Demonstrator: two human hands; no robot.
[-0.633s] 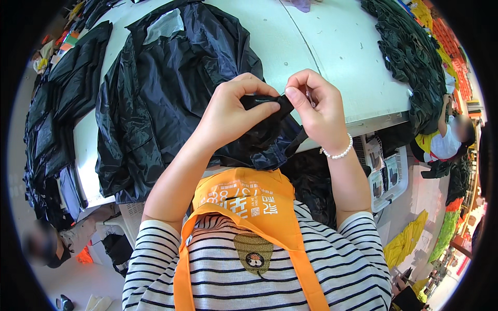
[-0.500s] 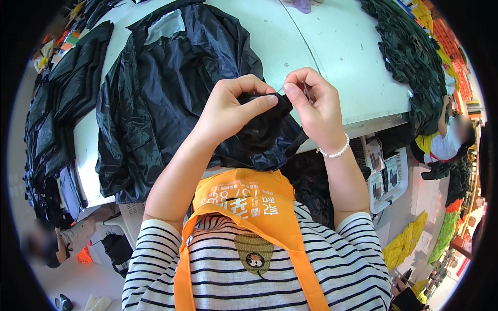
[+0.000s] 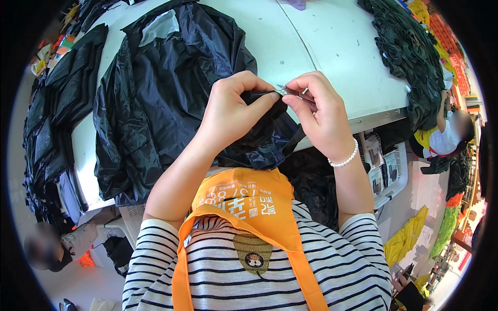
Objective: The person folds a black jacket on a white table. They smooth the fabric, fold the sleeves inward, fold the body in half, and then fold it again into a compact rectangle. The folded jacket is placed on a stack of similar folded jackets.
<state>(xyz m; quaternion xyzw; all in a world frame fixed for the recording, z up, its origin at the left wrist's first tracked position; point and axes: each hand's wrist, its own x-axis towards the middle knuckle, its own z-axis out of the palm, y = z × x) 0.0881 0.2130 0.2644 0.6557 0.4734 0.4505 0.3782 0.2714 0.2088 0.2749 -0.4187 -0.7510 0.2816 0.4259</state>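
Observation:
A shiny black jacket (image 3: 166, 78) lies spread over the white table, its lower part gathered toward me. My left hand (image 3: 231, 106) pinches an edge of the black fabric between thumb and fingers and holds it up near the table's front edge. Between the thumb and fingers of my right hand (image 3: 322, 111) is a pair of small metal thread snips (image 3: 306, 98). Their pointed blades reach left to the fabric edge at my left fingertips. The snips' handles are partly hidden by my fingers.
Folded black garments (image 3: 78, 78) are stacked along the left table edge. A pile of dark green garments (image 3: 402, 57) covers the right end. White plastic baskets (image 3: 397, 179) stand below the table. One person (image 3: 448, 135) is at the right, another (image 3: 46, 246) at the lower left.
My right hand has turned and shifted slightly right and down. The snips' blades now show at the fabric edge. My left hand keeps its pinch on the jacket.

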